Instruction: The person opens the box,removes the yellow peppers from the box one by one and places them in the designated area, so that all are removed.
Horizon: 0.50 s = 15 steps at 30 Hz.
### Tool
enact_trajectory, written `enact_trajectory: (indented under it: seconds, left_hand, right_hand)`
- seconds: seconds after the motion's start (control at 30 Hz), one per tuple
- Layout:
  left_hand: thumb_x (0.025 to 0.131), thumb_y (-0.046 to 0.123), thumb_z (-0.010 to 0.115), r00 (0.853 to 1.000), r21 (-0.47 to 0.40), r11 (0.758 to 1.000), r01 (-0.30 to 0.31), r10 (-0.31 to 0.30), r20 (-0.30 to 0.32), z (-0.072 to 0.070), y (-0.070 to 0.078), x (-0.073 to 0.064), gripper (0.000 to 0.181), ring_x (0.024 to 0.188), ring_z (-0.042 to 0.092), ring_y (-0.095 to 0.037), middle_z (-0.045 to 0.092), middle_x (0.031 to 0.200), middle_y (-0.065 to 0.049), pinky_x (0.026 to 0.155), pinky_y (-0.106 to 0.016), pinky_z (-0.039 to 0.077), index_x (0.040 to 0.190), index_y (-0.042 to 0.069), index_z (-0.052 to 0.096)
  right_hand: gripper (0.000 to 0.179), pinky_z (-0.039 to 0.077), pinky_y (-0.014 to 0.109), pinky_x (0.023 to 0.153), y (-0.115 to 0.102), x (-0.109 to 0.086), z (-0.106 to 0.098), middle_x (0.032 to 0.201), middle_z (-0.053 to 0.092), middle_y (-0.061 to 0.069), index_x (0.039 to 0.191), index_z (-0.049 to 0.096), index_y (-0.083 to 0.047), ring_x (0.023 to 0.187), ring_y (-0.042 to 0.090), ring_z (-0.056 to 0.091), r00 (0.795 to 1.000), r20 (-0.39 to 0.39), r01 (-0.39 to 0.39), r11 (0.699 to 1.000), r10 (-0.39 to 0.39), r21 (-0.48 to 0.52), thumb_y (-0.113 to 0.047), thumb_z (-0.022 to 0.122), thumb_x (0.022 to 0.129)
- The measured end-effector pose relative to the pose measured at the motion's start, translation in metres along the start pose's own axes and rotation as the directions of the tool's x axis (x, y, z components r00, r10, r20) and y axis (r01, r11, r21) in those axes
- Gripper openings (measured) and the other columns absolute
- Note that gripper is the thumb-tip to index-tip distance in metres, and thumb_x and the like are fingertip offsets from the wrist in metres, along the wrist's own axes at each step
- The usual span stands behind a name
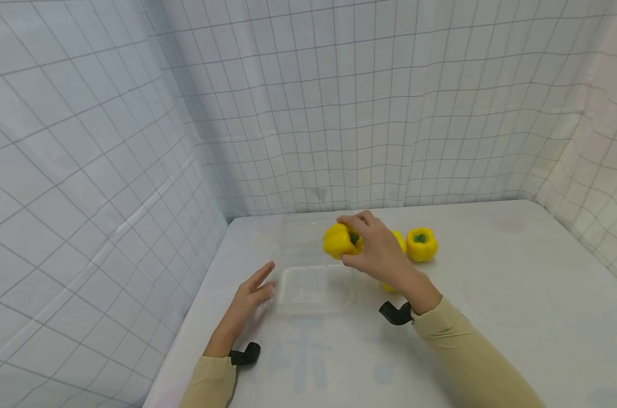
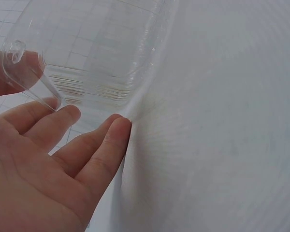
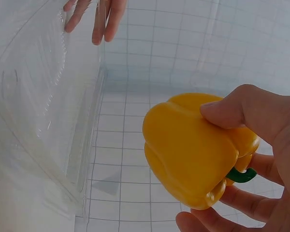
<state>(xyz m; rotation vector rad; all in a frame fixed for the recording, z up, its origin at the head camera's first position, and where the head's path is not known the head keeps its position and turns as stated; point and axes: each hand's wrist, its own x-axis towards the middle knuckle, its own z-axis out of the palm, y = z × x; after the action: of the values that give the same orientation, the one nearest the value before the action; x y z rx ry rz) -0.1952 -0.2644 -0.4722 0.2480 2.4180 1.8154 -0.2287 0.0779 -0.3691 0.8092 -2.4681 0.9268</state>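
My right hand (image 1: 382, 249) holds a yellow bell pepper (image 1: 336, 242) in the air, thumb on one side and fingers on the other. Its green stem points back toward the palm in the right wrist view. Below and to the left of the pepper lies a clear plastic clamshell container (image 1: 316, 309), opened out flat on the table. My left hand (image 1: 251, 292) is at the container's left side, fingers fairly straight. In the left wrist view the thumb shows through the clear plastic (image 2: 94, 43), and the fingertips are at its edge.
Another yellow bell pepper (image 1: 422, 245) stands on the white table (image 1: 507, 294), right of my right hand. Two more, partly hidden by that hand, show at its edge (image 1: 400, 241) and under the wrist (image 1: 388, 288). White grid-patterned curtains (image 1: 339, 113) enclose the table's back and sides.
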Motion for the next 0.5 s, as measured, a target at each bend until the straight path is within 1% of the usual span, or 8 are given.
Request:
enact_trajectory:
  seconds: [0.13, 0.27, 0.5]
  left_hand:
    - [0.104, 0.017, 0.054, 1.0, -0.007, 1.0, -0.001, 0.001, 0.006, 0.001, 0.0, 0.0, 0.061, 0.143, 0.039, -0.033, 0.027, 0.164, 0.0, 0.109, -0.055, 0.035, 0.16, 0.02, 0.03]
    - [0.104, 0.017, 0.055, 1.0, -0.008, 1.0, -0.011, 0.011, 0.005, 0.001, 0.0, 0.0, 0.061, 0.143, 0.038, -0.034, 0.026, 0.164, 0.0, 0.109, -0.055, 0.036, 0.16, 0.019, 0.03]
    - [0.104, 0.019, 0.055, 1.0, -0.004, 1.0, -0.01, 0.01, -0.002, 0.001, 0.001, -0.002, 0.061, 0.144, 0.037, -0.032, 0.026, 0.164, 0.002, 0.108, -0.054, 0.036, 0.16, 0.021, 0.031]
  right_hand:
    - [0.069, 0.051, 0.035, 0.08, 0.006, -0.003, -0.006, 0.119, 0.052, 0.0, 0.139, 0.057, -0.022, 0.098, 0.017, 0.054, 1.0, -0.011, -0.017, 1.0, 0.017, -0.009, -0.023, 0.085, 0.075]
    - [0.07, 0.05, 0.037, 0.078, 0.011, -0.004, -0.012, 0.12, 0.053, 0.001, 0.139, 0.057, -0.022, 0.096, 0.02, 0.054, 0.999, -0.033, -0.013, 0.999, 0.012, -0.03, -0.022, 0.085, 0.075]
    - [0.07, 0.05, 0.038, 0.082, 0.019, -0.01, -0.023, 0.123, 0.053, 0.004, 0.139, 0.057, -0.021, 0.099, 0.022, 0.055, 0.998, -0.053, -0.029, 0.999, 0.027, -0.036, -0.021, 0.085, 0.075]
